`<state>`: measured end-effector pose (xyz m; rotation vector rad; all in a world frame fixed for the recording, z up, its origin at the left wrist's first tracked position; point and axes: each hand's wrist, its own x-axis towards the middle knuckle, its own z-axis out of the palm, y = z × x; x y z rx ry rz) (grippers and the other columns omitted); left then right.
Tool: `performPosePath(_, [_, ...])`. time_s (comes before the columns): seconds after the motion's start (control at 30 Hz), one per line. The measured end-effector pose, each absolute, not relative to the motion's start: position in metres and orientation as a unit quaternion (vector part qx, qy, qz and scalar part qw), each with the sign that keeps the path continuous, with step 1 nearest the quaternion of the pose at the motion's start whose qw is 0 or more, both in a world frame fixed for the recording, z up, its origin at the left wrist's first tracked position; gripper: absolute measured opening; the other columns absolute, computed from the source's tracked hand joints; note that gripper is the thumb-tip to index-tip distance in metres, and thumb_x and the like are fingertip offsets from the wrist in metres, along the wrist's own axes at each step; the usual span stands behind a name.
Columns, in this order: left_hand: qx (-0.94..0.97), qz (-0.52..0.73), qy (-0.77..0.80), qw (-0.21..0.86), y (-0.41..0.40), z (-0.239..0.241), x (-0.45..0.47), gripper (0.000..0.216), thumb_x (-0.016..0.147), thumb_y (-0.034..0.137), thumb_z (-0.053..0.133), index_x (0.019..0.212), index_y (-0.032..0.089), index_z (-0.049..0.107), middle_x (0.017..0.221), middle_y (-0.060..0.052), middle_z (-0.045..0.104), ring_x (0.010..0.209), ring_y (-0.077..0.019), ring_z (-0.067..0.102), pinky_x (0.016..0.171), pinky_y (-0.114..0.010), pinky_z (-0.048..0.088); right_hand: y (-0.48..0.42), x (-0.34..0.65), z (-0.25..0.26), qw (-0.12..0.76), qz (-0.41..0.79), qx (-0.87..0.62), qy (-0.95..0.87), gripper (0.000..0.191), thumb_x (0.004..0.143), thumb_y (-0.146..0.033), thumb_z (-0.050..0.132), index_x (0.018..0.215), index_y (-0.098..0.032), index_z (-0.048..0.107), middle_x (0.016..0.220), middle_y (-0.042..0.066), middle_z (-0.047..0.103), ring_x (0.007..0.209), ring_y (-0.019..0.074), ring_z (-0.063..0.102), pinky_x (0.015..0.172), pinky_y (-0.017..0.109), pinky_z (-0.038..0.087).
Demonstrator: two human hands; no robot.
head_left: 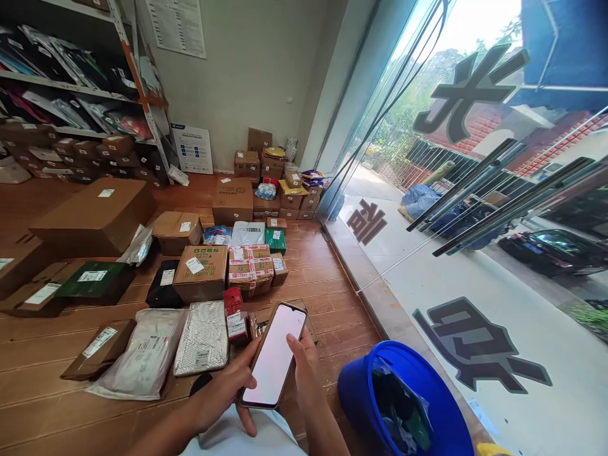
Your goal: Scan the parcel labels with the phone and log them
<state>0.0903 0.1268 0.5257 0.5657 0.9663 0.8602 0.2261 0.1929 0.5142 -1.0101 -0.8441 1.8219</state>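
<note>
A smartphone (pixel 274 361) with a blank pale screen is held between both hands, low in the middle of the head view. My left hand (pixel 242 373) grips its lower left side, the thumb lying at the screen's edge. Around the upper right edge wraps my right hand (pixel 304 361), its thumb over the screen. Just beyond the phone lie a red box (pixel 234 315) with a white label, and a flat parcel partly hidden behind the phone. A silver bubble mailer (pixel 202 339) rests left of my left hand.
Parcels and cartons (pixel 199 272) cover the wooden floor ahead and to the left. A blue bin (pixel 354 392) holding dark bags stands at my right, beside a glass wall (pixel 403 304). Loaded shelves (pixel 71 88) stand at the back left; more boxes (pixel 247 163) are stacked near the corner.
</note>
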Motion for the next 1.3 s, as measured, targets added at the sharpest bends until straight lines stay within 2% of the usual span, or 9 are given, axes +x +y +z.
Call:
performPosePath(0.13, [0.235,0.420,0.404,0.778,0.125,0.526,0.094,0.098,0.059,0.030,0.049,0.146,0.027,0.003,0.128,-0.015,0.041,0.087,-0.0258,0.056,0.040,-0.025,0.053,0.199,0.233,0.522,0.433,0.733,-0.367,-0.376,0.048,0.064,-0.032,0.075,0.108,-0.020,0.060,0.095,0.004,0.074,0.085,0.0227,0.065,0.075,0.032,0.050])
performPosePath(0.23, [0.197,0.465,0.380,0.775,0.125,0.524,0.094,0.101,0.058,0.030,0.049,0.145,0.032,-0.003,0.134,-0.013,0.036,0.084,-0.0246,0.056,0.038,-0.027,0.053,0.193,0.243,0.524,0.365,0.753,-0.293,-0.462,0.066,0.057,-0.021,0.078,0.119,-0.021,0.055,0.111,0.007,0.069,0.101,0.0267,0.062,0.086,0.038,0.047])
performPosePath(0.4, [0.185,0.500,0.363,0.764,0.126,0.522,0.091,0.105,0.060,0.028,0.049,0.144,0.030,-0.014,0.133,-0.014,0.040,0.094,-0.0290,0.054,0.036,-0.026,0.053,0.185,0.253,0.511,0.274,0.788,-0.208,-0.511,0.084,0.059,-0.016,0.076,0.134,-0.022,0.038,0.125,0.012,0.060,0.110,0.0281,0.057,0.092,0.043,0.043])
performPosePath(0.67, [0.164,0.511,0.360,0.763,0.122,0.521,0.090,0.100,0.061,0.024,0.048,0.146,0.022,-0.003,0.125,-0.016,0.049,0.096,-0.0304,0.055,0.038,-0.026,0.053,0.185,0.249,0.504,0.244,0.843,-0.128,-0.462,0.093,0.057,-0.022,0.081,0.135,-0.028,0.031,0.118,0.011,0.063,0.103,0.0271,0.061,0.084,0.042,0.047])
performPosePath(0.73, [0.167,0.514,0.356,0.762,0.122,0.522,0.090,0.102,0.060,0.024,0.048,0.145,0.026,-0.009,0.128,-0.015,0.046,0.096,-0.0305,0.055,0.037,-0.026,0.052,0.185,0.248,0.506,0.249,0.840,-0.144,-0.461,0.088,0.058,-0.025,0.082,0.133,-0.029,0.036,0.120,0.010,0.063,0.105,0.0270,0.061,0.086,0.042,0.047])
performPosePath(0.83, [0.165,0.509,0.360,0.764,0.123,0.521,0.090,0.107,0.059,0.025,0.049,0.142,0.030,-0.019,0.134,-0.016,0.040,0.093,-0.0304,0.058,0.035,-0.027,0.052,0.187,0.244,0.510,0.283,0.798,-0.218,-0.485,0.067,0.063,-0.032,0.081,0.123,-0.028,0.051,0.117,0.008,0.066,0.104,0.0259,0.061,0.087,0.041,0.047])
performPosePath(0.97, [0.167,0.503,0.376,0.761,0.123,0.518,0.088,0.108,0.059,0.027,0.050,0.142,0.027,-0.018,0.135,-0.018,0.037,0.094,-0.0313,0.057,0.036,-0.028,0.053,0.189,0.235,0.515,0.328,0.745,-0.295,-0.500,0.041,0.074,-0.043,0.071,0.110,-0.025,0.063,0.102,0.006,0.071,0.094,0.0239,0.064,0.082,0.038,0.050])
performPosePath(1.13, [0.205,0.474,0.404,0.755,0.122,0.519,0.086,0.102,0.060,0.028,0.050,0.146,0.028,-0.006,0.136,-0.014,0.038,0.086,-0.0265,0.057,0.040,-0.029,0.054,0.191,0.219,0.510,0.389,0.729,-0.371,-0.424,0.042,0.070,-0.052,0.071,0.094,-0.019,0.065,0.087,0.006,0.073,0.079,0.0215,0.066,0.070,0.032,0.052])
performPosePath(1.3, [0.238,0.442,0.444,0.743,0.120,0.515,0.087,0.098,0.062,0.028,0.051,0.147,0.024,0.003,0.142,-0.013,0.031,0.085,-0.0228,0.054,0.047,-0.028,0.056,0.196,0.210,0.508,0.413,0.718,-0.405,-0.387,0.039,0.070,-0.053,0.070,0.086,-0.019,0.060,0.074,0.002,0.073,0.065,0.0194,0.067,0.062,0.032,0.053])
